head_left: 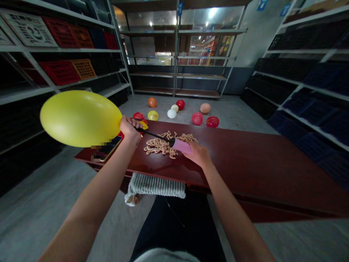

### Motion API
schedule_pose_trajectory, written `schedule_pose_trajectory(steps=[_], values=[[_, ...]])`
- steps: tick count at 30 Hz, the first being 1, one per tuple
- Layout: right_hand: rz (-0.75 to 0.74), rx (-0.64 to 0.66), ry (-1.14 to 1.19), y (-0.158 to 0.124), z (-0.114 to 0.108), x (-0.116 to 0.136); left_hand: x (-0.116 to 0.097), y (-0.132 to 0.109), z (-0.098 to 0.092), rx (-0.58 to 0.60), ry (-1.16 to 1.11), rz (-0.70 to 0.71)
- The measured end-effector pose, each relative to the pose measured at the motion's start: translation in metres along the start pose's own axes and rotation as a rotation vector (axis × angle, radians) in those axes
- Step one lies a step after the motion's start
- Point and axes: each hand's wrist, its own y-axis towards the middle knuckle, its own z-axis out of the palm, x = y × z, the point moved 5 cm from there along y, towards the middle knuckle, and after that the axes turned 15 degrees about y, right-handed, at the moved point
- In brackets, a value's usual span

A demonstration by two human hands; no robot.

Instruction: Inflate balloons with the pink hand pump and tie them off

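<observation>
I look down from a head camera at my two bare arms reaching over a dark red table (259, 160) in a storeroom. My left hand (130, 128) is closed tight around the neck of a large inflated yellow balloon (79, 118), which hangs in the air out to the left, past the table's left end. The same hand pinches the balloon's neck onto the black nozzle of a hand pump (174, 143). My right hand (197, 154) is wrapped around the pump's pink barrel, low over the tabletop.

Just behind the pump lies a loose heap of uninflated tan balloons (163, 143) on the table. A phone (110, 149), partly blurred out, lies near the left edge under my left wrist. A folded ribbed white cloth (156, 185) hangs from the near edge of the table.

On the grey floor beyond the table rest more inflated balloons (197, 118), red, yellow, white and orange, well apart from my hands. Metal shelves (62, 51) line the walls on both sides, holding red and orange crates on the left.

I judge the yellow balloon to be very light, soft and taut, easy to burst against a sharp edge and quick to lose air if the neck slips. The neck is the place to hold it, pinched firmly; the smooth round body offers little grip. The pump looks stiff and light.
</observation>
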Motion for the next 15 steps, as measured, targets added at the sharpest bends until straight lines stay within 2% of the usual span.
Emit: schedule_pose_trajectory(steps=[3,7,12,15], values=[[0.038,-0.064,0.006,-0.002,-0.004,-0.006,-0.004,-0.01,0.023,0.052,-0.007,0.081],[0.13,-0.153,0.005,-0.003,-0.012,-0.015,0.008,-0.028,0.06,0.116,-0.009,0.14],[0.194,-0.196,0.011,-0.002,-0.013,-0.021,0.048,-0.049,0.103,0.219,-0.005,0.12],[0.249,-0.212,0.01,-0.001,-0.012,-0.026,0.083,-0.065,0.124,0.246,0.02,0.008]])
